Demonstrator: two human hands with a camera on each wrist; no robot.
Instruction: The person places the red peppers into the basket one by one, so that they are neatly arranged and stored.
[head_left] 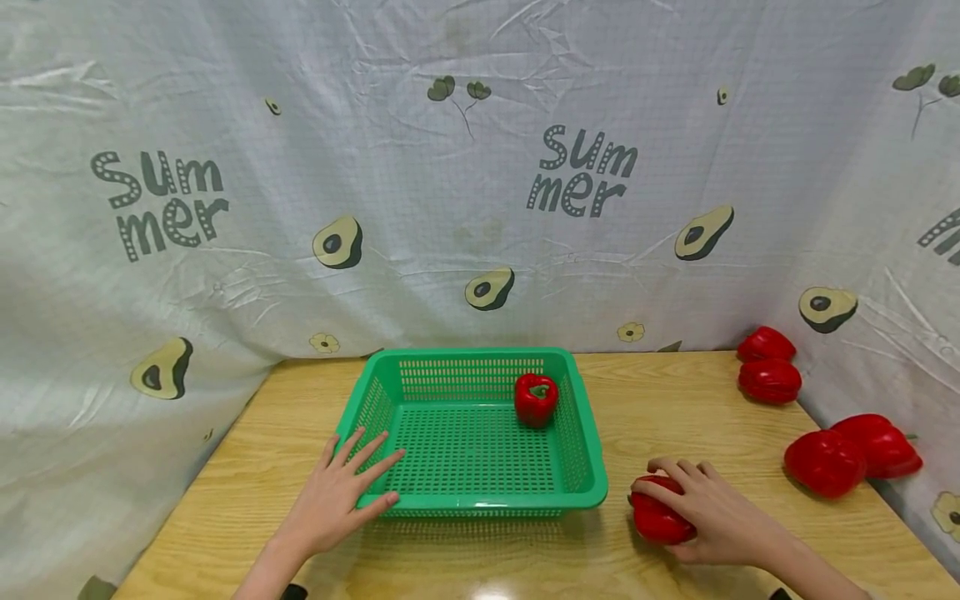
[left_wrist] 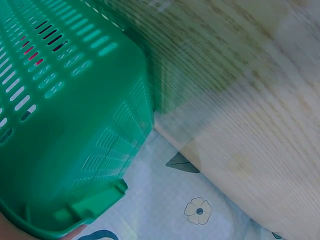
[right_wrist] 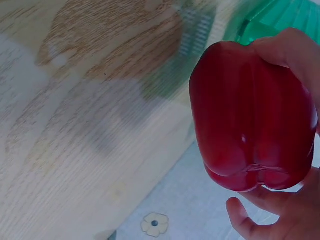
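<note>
A red bell pepper is gripped in my right hand, close over the table to the right of the basket. The right wrist view shows that pepper large, its lobed end toward the bottom, with thumb and fingers around its sides. My left hand lies with spread, straight fingers over the near left corner of a green plastic basket. In the left wrist view the basket's slotted outer wall fills the left side. Inside the basket, near its back right corner, stands another red bell pepper with its green stem up.
More red bell peppers lie at the right side: one pair at the back corner, another pair nearer me. The wood-grain table is bounded at the back and sides by a hanging printed cloth.
</note>
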